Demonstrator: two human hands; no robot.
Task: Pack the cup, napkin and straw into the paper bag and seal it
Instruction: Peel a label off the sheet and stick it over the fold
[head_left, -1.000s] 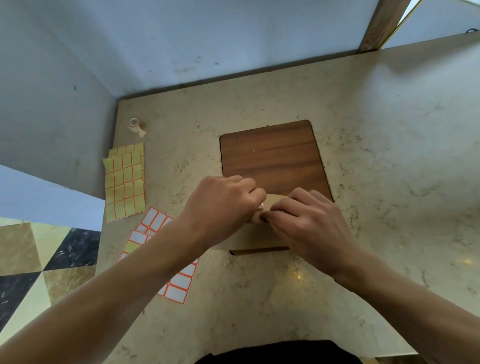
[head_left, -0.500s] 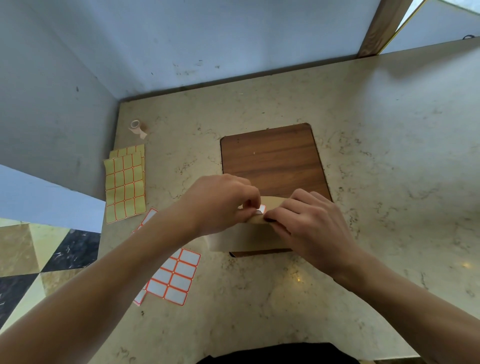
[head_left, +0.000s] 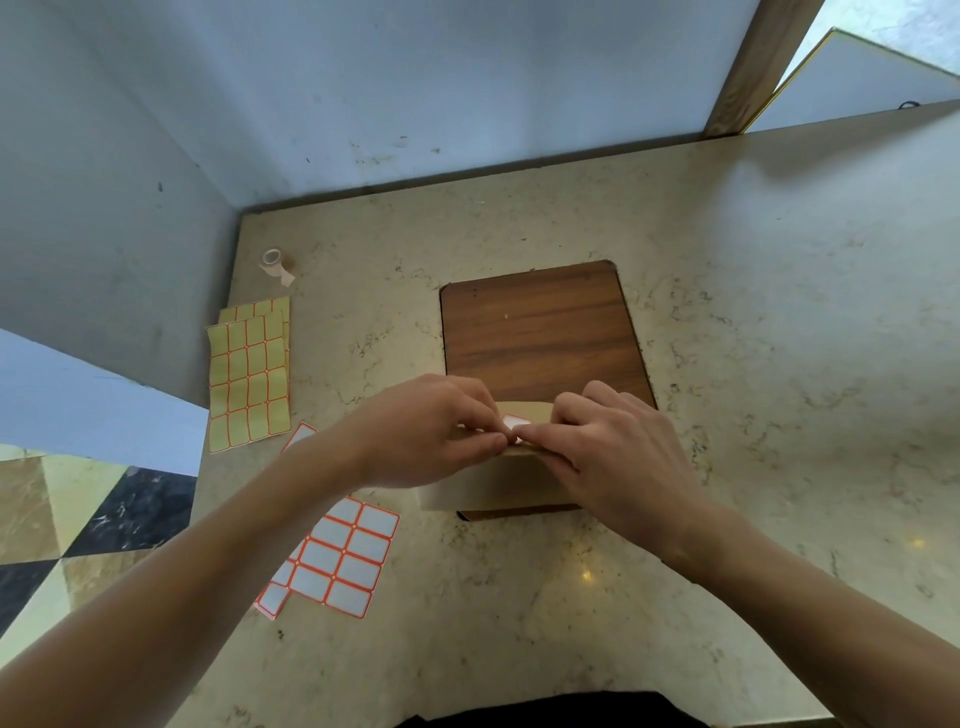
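A brown paper bag (head_left: 493, 486) stands on the near end of a wooden board (head_left: 540, 332), its top folded over. A small white label with an orange border (head_left: 515, 422) lies on the folded flap. My left hand (head_left: 431, 431) pinches the flap from the left, fingertips at the label's edge. My right hand (head_left: 618, 452) presses the flap and label from the right. Cup, napkin and straw are hidden from view.
A sheet of white orange-edged labels (head_left: 343, 561) lies left of the bag under my left forearm. Yellow label sheets (head_left: 248, 374) and a small tape roll (head_left: 272, 260) sit near the left wall. The marble counter (head_left: 779, 338) stretches to the right.
The label shows more fully on the folded flap now. Both hands have stayed at the bag top, fingers shifting slightly apart around the label.
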